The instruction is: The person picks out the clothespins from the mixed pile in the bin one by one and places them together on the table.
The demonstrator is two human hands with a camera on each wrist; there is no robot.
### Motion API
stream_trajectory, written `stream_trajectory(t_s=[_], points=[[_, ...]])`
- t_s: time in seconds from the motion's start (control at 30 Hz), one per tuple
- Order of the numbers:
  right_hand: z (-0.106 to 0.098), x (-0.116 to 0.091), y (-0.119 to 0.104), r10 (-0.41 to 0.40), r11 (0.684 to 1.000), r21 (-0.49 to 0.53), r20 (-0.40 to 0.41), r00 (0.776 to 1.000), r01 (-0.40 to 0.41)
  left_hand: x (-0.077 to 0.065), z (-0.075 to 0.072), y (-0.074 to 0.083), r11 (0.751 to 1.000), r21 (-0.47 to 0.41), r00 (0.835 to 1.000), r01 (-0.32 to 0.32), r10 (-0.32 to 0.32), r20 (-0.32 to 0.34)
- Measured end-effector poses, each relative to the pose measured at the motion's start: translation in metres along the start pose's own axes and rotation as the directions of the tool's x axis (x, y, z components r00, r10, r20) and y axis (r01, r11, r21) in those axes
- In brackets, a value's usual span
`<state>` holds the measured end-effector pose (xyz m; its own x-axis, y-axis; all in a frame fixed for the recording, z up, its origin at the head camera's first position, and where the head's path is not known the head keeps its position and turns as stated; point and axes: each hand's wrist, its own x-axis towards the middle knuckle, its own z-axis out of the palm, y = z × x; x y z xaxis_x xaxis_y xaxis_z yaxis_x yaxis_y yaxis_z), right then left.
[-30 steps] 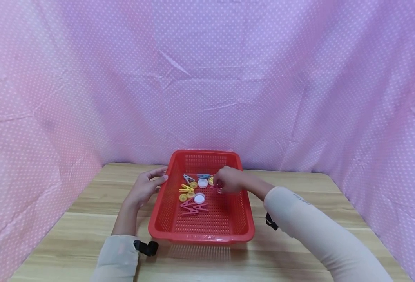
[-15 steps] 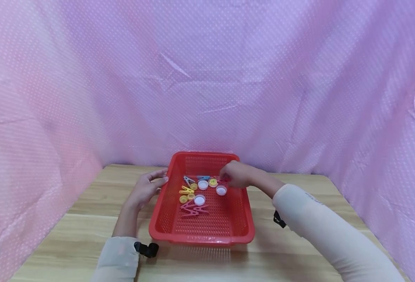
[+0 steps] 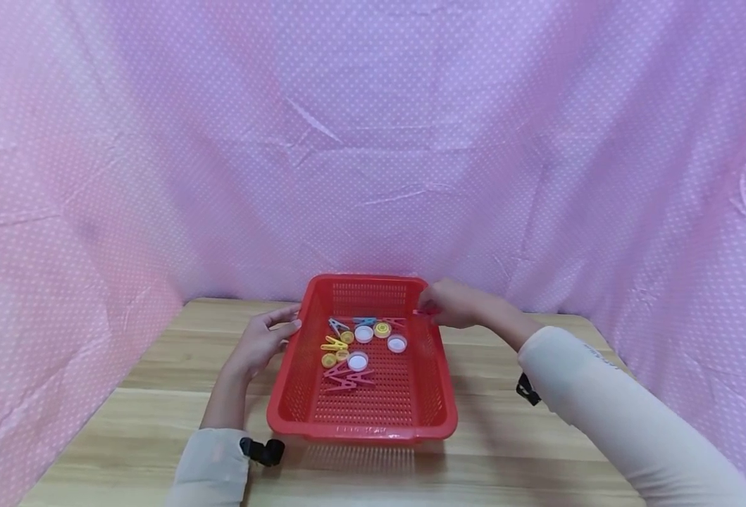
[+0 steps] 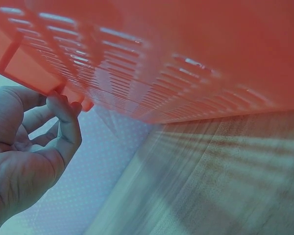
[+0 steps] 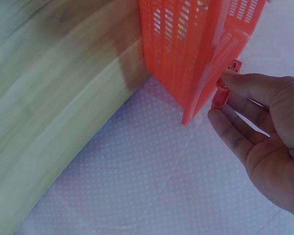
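In the head view a red plastic basket (image 3: 379, 431) stands on the wooden table. My left hand (image 3: 263, 341) grips its left rim; the left wrist view has the thumb and curled fingers at the rim's underside. Over the right rim, near the back corner, my right hand (image 3: 451, 303) pinches a pink clothespin (image 5: 220, 97) between thumb and fingers. Inside the basket lie several pink clothespins (image 3: 349, 380), a yellow clothespin (image 3: 333, 345), blue clothespins (image 3: 364, 321), white round caps (image 3: 396, 343) and yellow round caps (image 3: 382, 329).
The wooden table (image 3: 125, 415) extends on both sides of the basket. A pink dotted cloth (image 3: 373, 141) hangs behind and at the sides. Black wrist cameras (image 3: 263, 451) are strapped at both forearms.
My right hand has lifted a pink clothespin from the basket's back right and moved it right and up to the rim, uncovering a white cap and another pink clothespin. The left hand stays put.
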<state>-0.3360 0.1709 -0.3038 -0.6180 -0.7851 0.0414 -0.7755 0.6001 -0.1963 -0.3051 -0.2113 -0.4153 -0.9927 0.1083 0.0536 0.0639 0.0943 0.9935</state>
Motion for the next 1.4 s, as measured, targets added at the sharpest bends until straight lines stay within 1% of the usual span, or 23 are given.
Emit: stream_trajectory(t_s=[0.2, 0.3, 0.4, 0.57, 0.73, 0.9, 0.97, 1.07, 1.2, 1.3, 1.4], points=[[-0.008, -0.014, 0.008, 0.002, 1.000, 0.024, -0.038, 0.999, -0.001, -0.001, -0.002, -0.002, 1.000, 0.004, 1.000, 0.007, -0.007, -0.005], [-0.010, -0.023, 0.015, 0.021, 1.000, 0.016, -0.060, 0.998, -0.020, -0.001, -0.002, -0.001, 1.000, 0.002, 1.000, 0.006, -0.006, -0.005], [-0.009, -0.034, 0.023, 0.056, 0.998, 0.004, -0.081, 0.995, -0.056, -0.002, -0.002, 0.000, 1.000, -0.003, 1.000, 0.012, -0.012, -0.002], [-0.006, -0.054, 0.037, 0.106, 0.994, 0.008, -0.105, 0.989, -0.105, -0.001, -0.002, 0.000, 1.000, -0.003, 1.000, 0.017, -0.017, -0.003], [0.001, -0.074, 0.049, 0.169, 0.986, 0.018, -0.103, 0.980, -0.169, -0.002, -0.002, 0.000, 1.000, -0.002, 1.000, 0.011, -0.011, -0.001], [0.010, -0.093, 0.064, 0.194, 0.981, 0.026, -0.115, 0.974, -0.192, -0.004, -0.002, 0.002, 1.000, -0.006, 1.000, 0.009, -0.009, 0.003], [0.013, -0.100, 0.071, 0.205, 0.979, 0.046, -0.122, 0.971, -0.201, -0.005, -0.001, 0.002, 1.000, -0.010, 1.000, 0.010, -0.010, 0.003], [0.018, -0.110, 0.081, 0.237, 0.971, 0.073, -0.136, 0.962, -0.229, -0.006, -0.001, 0.002, 1.000, -0.013, 1.000, 0.013, -0.013, 0.003], [0.026, -0.122, 0.095, 0.284, 0.954, 0.142, -0.162, 0.945, -0.263, -0.005, 0.000, 0.002, 1.000, -0.001, 1.000, 0.020, -0.020, -0.003], [0.035, -0.133, 0.105, 0.331, 0.938, 0.171, -0.179, 0.927, -0.302, -0.003, 0.000, 0.001, 1.000, 0.003, 1.000, 0.027, -0.027, -0.006], [0.045, -0.144, 0.116, 0.379, 0.922, 0.164, -0.190, 0.906, -0.351, -0.002, 0.000, 0.001, 1.000, -0.002, 1.000, 0.027, -0.027, 0.000]])
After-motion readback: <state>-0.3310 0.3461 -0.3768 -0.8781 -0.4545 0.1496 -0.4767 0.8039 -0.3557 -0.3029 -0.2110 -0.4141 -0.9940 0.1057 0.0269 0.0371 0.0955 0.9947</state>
